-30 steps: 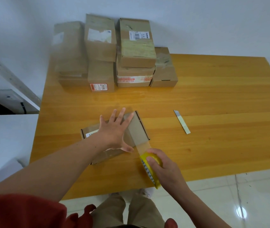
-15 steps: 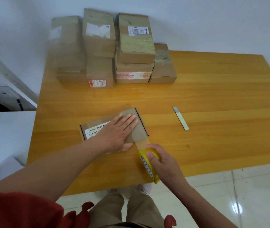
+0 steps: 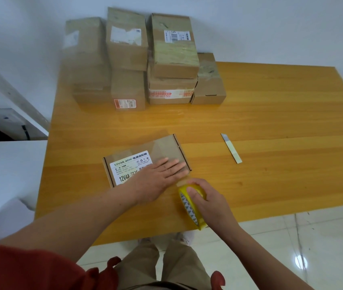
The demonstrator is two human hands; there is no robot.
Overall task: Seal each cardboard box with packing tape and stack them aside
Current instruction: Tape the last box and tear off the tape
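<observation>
Box beside tape roll (table edge near)

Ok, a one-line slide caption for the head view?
Left hand flat on the cardboard box, right hand gripping the yellow tape roll beside it.

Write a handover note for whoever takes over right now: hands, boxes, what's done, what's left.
Left hand lies flat, pressing tape onto the flat box.
Right hand grips the tape roll at the box's near right corner; the strip is uncut.
Stacked boxes sit at the table's far left; a cutter blade lies to the right.
Done: tape laid across the lid.
Left: cut the tape, stack this box aside.
</observation>
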